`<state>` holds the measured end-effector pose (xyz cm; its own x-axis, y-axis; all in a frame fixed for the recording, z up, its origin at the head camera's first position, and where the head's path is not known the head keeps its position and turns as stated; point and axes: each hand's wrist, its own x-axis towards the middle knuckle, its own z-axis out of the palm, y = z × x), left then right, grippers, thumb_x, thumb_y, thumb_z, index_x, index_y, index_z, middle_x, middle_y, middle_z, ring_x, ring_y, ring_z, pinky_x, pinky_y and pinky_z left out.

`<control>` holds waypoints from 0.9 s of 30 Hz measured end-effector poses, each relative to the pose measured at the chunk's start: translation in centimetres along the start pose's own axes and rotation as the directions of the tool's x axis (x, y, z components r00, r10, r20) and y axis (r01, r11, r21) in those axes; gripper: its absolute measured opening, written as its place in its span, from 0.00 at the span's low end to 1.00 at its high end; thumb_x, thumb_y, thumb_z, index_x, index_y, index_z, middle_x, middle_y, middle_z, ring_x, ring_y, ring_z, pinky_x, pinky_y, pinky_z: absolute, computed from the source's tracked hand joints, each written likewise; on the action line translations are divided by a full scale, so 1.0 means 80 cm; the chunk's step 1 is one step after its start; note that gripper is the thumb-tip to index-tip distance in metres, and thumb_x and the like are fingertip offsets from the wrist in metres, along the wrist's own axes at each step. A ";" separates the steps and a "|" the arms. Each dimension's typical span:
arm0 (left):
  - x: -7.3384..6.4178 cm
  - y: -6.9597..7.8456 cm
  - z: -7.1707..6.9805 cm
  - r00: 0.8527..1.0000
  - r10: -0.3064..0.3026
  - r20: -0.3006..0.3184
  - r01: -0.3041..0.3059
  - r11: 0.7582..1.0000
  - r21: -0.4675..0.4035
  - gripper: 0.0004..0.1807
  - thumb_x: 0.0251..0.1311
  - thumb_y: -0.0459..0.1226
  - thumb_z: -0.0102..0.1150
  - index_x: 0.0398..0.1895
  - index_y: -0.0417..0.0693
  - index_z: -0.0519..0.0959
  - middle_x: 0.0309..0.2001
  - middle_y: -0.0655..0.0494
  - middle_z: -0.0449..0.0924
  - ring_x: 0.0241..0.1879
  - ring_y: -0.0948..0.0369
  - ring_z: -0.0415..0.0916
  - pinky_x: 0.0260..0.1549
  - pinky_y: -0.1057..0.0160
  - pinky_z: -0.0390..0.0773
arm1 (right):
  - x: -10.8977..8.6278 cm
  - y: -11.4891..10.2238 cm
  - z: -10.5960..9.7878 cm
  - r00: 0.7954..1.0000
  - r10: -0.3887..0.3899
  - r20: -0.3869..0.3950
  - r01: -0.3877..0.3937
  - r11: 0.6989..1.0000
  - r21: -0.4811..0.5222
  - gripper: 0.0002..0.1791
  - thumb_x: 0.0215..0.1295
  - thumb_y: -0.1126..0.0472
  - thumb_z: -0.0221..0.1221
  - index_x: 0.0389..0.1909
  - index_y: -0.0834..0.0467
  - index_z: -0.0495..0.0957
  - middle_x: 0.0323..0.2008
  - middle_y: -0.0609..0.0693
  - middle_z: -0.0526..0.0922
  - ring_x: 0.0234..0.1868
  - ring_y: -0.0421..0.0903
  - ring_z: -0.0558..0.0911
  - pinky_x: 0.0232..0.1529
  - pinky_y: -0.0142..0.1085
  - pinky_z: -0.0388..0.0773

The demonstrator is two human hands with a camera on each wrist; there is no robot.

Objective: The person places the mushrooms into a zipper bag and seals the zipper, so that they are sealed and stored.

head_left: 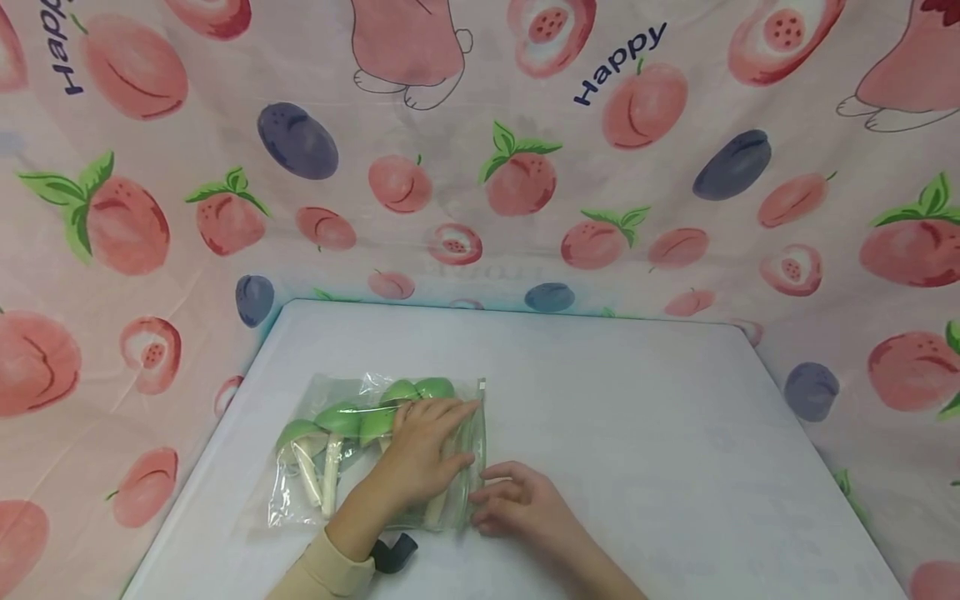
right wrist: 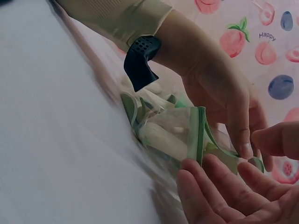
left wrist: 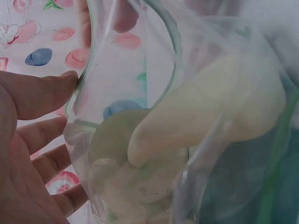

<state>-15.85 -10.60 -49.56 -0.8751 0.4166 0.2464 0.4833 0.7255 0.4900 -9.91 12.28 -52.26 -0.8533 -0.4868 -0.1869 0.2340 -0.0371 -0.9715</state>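
Note:
A clear zip bag with a green-edged mouth lies on the table, holding several mushroom-shaped pieces with green caps and pale stems. My left hand lies over the bag's right part and grips it near the mouth, thumb at the green rim. In the left wrist view the mouth gapes in a rounded loop, and a pale stem shows through the plastic. My right hand is at the bag's right edge. Its fingertips touch the rim from below, thumb held apart above.
The white table stretches to the right of the bag. Behind and beside it hangs a cloth printed with peaches and plums. A black perforated piece sits at my left wrist, by the beige sleeve.

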 end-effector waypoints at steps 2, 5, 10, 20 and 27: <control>0.000 0.000 0.000 1.000 -0.004 -0.001 0.004 1.000 -0.002 0.39 0.61 0.47 0.77 0.76 0.62 0.75 0.69 0.57 0.80 0.72 0.46 0.72 0.74 0.27 0.58 | 0.000 0.000 0.003 1.000 0.003 -0.014 -0.003 1.000 -0.009 0.30 0.73 0.67 0.64 0.69 0.76 0.65 0.56 0.74 0.86 0.48 0.46 0.92 0.52 0.38 0.90; 0.000 0.000 -0.001 1.000 -0.011 -0.003 0.011 1.000 -0.013 0.38 0.61 0.47 0.77 0.76 0.61 0.75 0.70 0.56 0.80 0.73 0.45 0.72 0.74 0.27 0.58 | 0.000 -0.001 0.008 0.999 -0.005 -0.037 0.003 0.999 -0.041 0.31 0.71 0.66 0.65 0.70 0.73 0.65 0.55 0.73 0.87 0.48 0.48 0.92 0.52 0.37 0.89; 0.001 -0.001 0.000 1.000 -0.020 -0.003 0.020 0.999 -0.030 0.34 0.65 0.45 0.73 0.76 0.59 0.76 0.71 0.54 0.80 0.73 0.44 0.72 0.75 0.27 0.58 | -0.002 0.000 0.014 0.998 -0.014 -0.065 0.010 0.998 -0.063 0.34 0.68 0.69 0.66 0.72 0.71 0.65 0.54 0.72 0.87 0.46 0.49 0.92 0.50 0.37 0.89; -0.001 0.001 -0.005 0.999 -0.041 0.007 0.042 0.995 -0.093 0.28 0.75 0.38 0.60 0.77 0.54 0.73 0.74 0.52 0.78 0.76 0.43 0.69 0.77 0.25 0.53 | -0.004 0.001 0.031 0.988 0.036 -0.149 -0.053 0.993 -0.109 0.37 0.64 0.65 0.69 0.73 0.63 0.68 0.50 0.59 0.91 0.47 0.47 0.92 0.49 0.32 0.87; 0.001 0.002 -0.006 0.999 -0.048 -0.006 0.048 0.994 -0.098 0.28 0.75 0.36 0.61 0.77 0.53 0.74 0.74 0.51 0.77 0.77 0.43 0.69 0.76 0.26 0.55 | -0.006 0.003 0.037 0.981 0.025 -0.191 -0.052 0.989 -0.138 0.38 0.64 0.65 0.71 0.74 0.62 0.68 0.46 0.60 0.92 0.43 0.44 0.91 0.46 0.30 0.86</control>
<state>-15.82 -10.71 -49.07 -0.8975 0.3778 0.2273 0.4364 0.6873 0.5807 -8.10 9.93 -52.00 -0.9206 -0.3116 -0.2355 0.2115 0.1093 -0.9713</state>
